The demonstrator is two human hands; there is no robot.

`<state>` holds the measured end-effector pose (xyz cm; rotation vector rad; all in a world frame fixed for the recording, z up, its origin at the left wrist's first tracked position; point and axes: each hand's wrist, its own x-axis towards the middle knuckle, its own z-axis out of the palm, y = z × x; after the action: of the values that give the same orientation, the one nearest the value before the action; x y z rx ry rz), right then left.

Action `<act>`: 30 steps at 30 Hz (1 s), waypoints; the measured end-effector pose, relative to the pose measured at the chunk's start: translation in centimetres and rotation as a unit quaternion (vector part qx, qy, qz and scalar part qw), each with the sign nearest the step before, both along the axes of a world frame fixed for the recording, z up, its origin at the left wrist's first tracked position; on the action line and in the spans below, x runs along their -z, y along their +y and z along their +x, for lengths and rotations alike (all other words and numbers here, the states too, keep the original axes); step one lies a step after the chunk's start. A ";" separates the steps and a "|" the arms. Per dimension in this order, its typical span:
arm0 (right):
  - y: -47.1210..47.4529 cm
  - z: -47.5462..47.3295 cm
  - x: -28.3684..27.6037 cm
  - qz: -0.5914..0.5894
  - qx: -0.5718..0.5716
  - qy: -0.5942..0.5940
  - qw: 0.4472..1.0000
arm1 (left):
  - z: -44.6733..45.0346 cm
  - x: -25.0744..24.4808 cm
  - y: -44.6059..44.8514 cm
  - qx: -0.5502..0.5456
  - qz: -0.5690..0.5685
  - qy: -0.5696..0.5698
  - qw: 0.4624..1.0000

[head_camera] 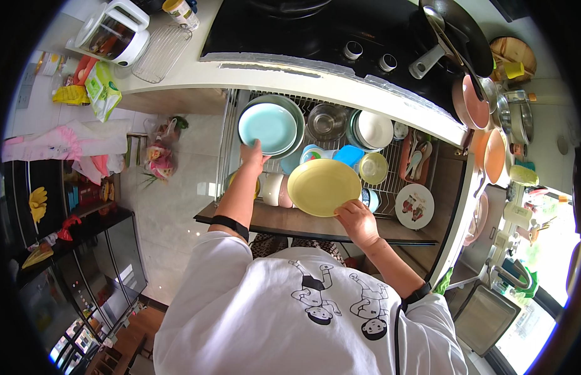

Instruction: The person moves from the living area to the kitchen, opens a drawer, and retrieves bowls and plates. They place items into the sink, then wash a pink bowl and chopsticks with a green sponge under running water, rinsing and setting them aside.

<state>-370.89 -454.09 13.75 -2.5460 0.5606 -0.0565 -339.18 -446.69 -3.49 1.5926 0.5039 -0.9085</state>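
My left hand (254, 158) grips the near rim of a light blue plate (267, 127), thumb on top. The plate lies over a larger grey-green bowl (297, 117) at the left of a pulled-out wire drawer basket (389, 171). In my right hand (358, 222) is a yellow plate (324, 187), pinched at its near right edge and held above the front of the drawer. It partly covers a pink cup (285, 191) lying beside a cream cup (271, 189). Whether my left fingers also touch the bowl beneath is hidden.
The drawer also holds a glass bowl (327, 123), stacked white bowls (375, 129), a cutlery tray (417, 157) and a patterned plate (414, 206). Above it runs the counter edge (337, 79) with a black cooktop (300, 35). A bagged bundle (160, 152) sits on the floor at left.
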 end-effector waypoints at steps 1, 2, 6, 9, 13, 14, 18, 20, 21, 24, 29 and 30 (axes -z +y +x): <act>0.0 0.0 0.0 0.001 -0.002 0.000 1.000 | 0.2 -0.1 -0.2 0.015 0.031 0.004 0.999; 0.0 0.1 0.1 0.004 -0.003 -0.001 1.000 | 0.5 -0.2 -0.4 0.034 0.063 0.012 0.997; 0.2 0.2 0.3 0.016 -0.008 0.002 1.000 | 1.0 -0.2 -0.2 0.102 0.098 0.069 0.988; 0.5 0.0 0.5 0.015 -0.016 0.004 1.000 | 0.5 0.4 -0.5 0.089 0.121 0.008 0.989; 0.7 -0.3 0.5 0.017 -0.019 0.025 0.999 | -0.3 2.0 -1.7 0.003 0.159 0.008 0.987; 0.8 -0.3 0.5 0.020 -0.017 0.018 0.999 | -0.2 2.4 -1.8 -0.030 0.121 0.028 0.992; 0.6 -0.1 0.4 0.019 -0.013 -0.012 1.000 | -0.2 3.8 -1.8 -0.104 0.012 0.050 0.993; 0.4 0.2 0.3 0.016 -0.012 -0.015 1.000 | -0.3 4.0 -1.5 -0.100 -0.024 0.048 0.994; 0.3 0.3 0.3 0.017 -0.013 -0.010 1.000 | -0.3 4.0 -1.3 -0.089 -0.043 0.049 0.994; -0.1 0.7 0.4 0.005 -0.021 -0.004 1.000 | -0.3 3.7 -0.4 -0.055 -0.108 0.064 0.991; -1.0 1.7 1.3 -0.016 -0.043 -0.013 0.999 | 0.7 3.2 0.5 -0.063 -0.149 0.173 0.971; -1.2 2.0 1.5 -0.016 -0.049 -0.018 0.998 | 1.0 3.0 0.6 -0.061 -0.152 0.186 0.969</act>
<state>-368.88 -455.31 12.22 -2.5949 0.4228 -0.0754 -338.17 -446.06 -6.49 1.1045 0.6797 -1.1377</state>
